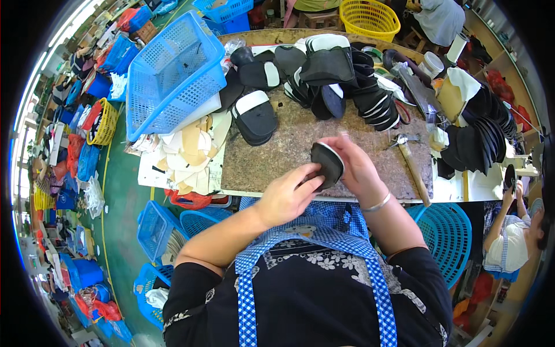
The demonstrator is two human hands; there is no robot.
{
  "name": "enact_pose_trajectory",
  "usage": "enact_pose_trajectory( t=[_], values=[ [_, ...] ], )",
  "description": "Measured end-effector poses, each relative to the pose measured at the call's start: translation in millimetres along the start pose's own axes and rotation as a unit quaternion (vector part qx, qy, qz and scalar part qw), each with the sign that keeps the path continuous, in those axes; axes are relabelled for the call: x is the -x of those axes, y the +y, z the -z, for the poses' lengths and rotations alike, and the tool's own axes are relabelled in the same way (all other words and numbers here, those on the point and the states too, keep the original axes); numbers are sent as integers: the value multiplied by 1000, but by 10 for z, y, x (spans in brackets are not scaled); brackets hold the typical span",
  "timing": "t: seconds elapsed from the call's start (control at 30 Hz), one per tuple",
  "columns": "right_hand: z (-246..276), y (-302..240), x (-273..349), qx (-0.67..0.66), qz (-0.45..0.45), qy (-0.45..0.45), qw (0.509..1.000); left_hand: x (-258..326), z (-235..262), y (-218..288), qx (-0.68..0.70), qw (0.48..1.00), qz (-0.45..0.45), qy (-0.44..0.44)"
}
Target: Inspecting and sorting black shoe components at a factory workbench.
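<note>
Between my hands, above the near part of a brown speckled work board (260, 168), is a curved black shoe-part piece (328, 165) with a pale edge. My right hand (357, 169) grips its right side, fingers wrapped behind. On its left edge the bent fingers of my left hand (291, 194) are closed. Farther left on the board lie stacked black pieces with a white band (254, 118). More black pieces (328, 65) are heaped along the far side, beside a leaning row with pale edges (376, 104). A hammer (414, 172) with a wooden handle rests to my right.
A blue plastic basket (167, 104) stands tilted at the left, behind beige and white cut pieces (191, 153). Black curved pieces (474, 144) are stacked at the right. A round blue basket (444, 240) sits below the table's edge. Another person (511, 240) works at far right.
</note>
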State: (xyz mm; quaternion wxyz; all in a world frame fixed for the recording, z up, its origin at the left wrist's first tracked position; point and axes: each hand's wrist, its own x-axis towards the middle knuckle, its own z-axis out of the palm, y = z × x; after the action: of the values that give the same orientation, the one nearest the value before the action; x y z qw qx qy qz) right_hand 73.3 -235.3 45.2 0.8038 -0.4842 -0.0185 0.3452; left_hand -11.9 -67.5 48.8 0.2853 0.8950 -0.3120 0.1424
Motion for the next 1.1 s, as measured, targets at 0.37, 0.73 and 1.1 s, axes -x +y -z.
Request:
enact_pose_trajectory(
  t=[0.37,0.73,1.1],
  values=[
    [89,324,329,141,61,-81,985,28,-355,0,603,695,383,85],
    [65,616,304,71,78,100,989,26,-301,169,467,810,355,6],
    [-62,438,459,-183,-104,18,978,53,-455,-71,337,831,384,218]
  ],
)
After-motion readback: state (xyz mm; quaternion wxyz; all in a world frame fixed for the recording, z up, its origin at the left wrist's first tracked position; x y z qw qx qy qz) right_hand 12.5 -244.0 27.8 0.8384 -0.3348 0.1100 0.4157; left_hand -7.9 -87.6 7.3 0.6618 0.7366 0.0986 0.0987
